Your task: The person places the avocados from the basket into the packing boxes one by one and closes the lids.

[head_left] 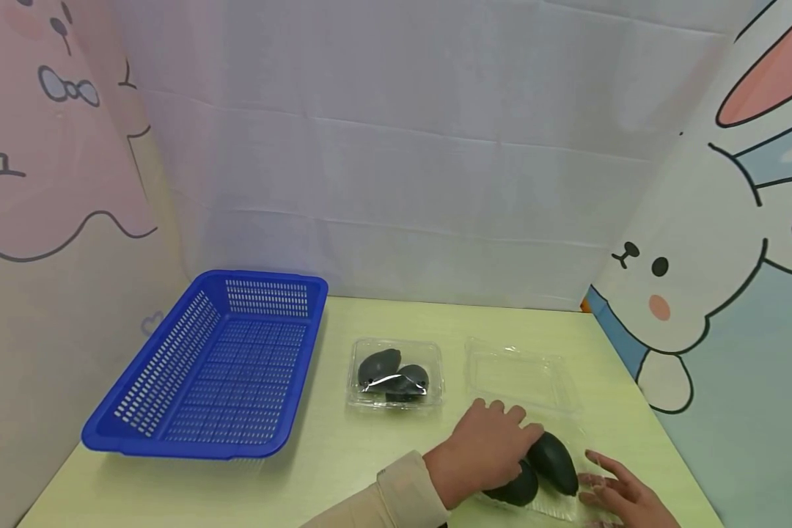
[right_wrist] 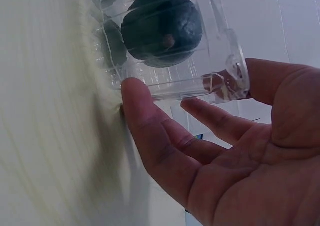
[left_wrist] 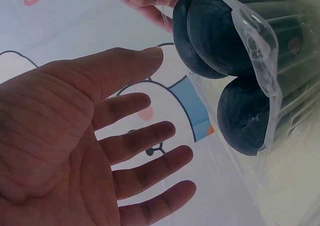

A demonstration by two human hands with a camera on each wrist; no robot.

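Note:
Dark green avocados (head_left: 553, 463) lie in the base of an opened clear plastic clamshell box (head_left: 557, 506); its lid (head_left: 521, 378) is folded back on the far side. My left hand (head_left: 488, 444) reaches over the avocados from the left. In the left wrist view its fingers (left_wrist: 145, 141) are spread, with nothing in the palm, beside several avocados (left_wrist: 245, 116). At the box's right side is my right hand (head_left: 627, 491), fingers loosely bent. The right wrist view shows its fingertips (right_wrist: 137, 93) touching the box's clear edge, with the thumb partly behind the rim.
A closed clear box (head_left: 396, 374) with avocados inside stands left of the opened one. Farther left, a large blue slotted basket (head_left: 317, 352) sits on the pale yellow table (head_left: 343, 469). A white curtain (head_left: 402, 147) and printed side panels (head_left: 732, 440) border the table.

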